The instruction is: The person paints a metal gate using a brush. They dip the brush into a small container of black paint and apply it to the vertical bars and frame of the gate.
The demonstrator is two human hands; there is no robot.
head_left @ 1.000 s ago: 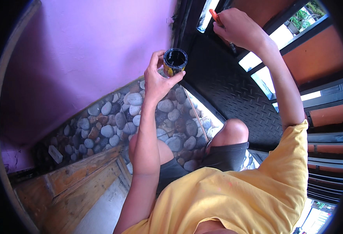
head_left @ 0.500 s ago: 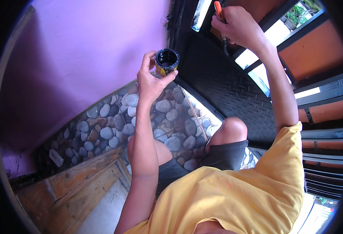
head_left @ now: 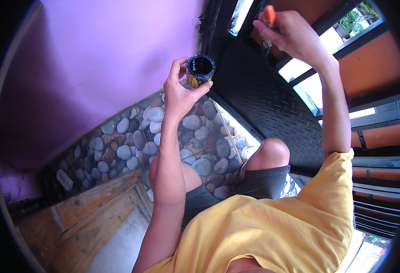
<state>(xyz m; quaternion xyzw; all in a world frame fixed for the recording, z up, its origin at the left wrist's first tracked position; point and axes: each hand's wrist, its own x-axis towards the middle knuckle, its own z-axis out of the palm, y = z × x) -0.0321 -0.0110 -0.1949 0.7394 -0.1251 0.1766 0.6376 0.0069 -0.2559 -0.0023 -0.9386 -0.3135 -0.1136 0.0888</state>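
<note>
My left hand (head_left: 180, 93) is wrapped round a small paint can (head_left: 193, 82) with yellow on its side and dark smears on its rim. Black paint (head_left: 201, 68) shows inside the can, which is held upright over the stones. Higher up at the right, my right hand (head_left: 295, 34) grips a paintbrush (head_left: 269, 16) by its orange handle, with the bristle end pointing down. The bristles are dark and hard to make out against the black metal gate (head_left: 263, 91), so I cannot tell whether they touch it. The gate has a raised tread pattern on its lower panel.
A purple wall (head_left: 104, 54) rises on the left. The floor (head_left: 136, 136) below has a pattern of grey and brown pebbles. A worn wooden panel (head_left: 90, 204) lies at the lower left, near a small pale block (head_left: 64, 180). Orange-brown boards (head_left: 368, 63) fill the gate's upper part.
My right hand with the paintbrush has moved a little to the right and down. My left hand and the paint can have shifted slightly to the right.
</note>
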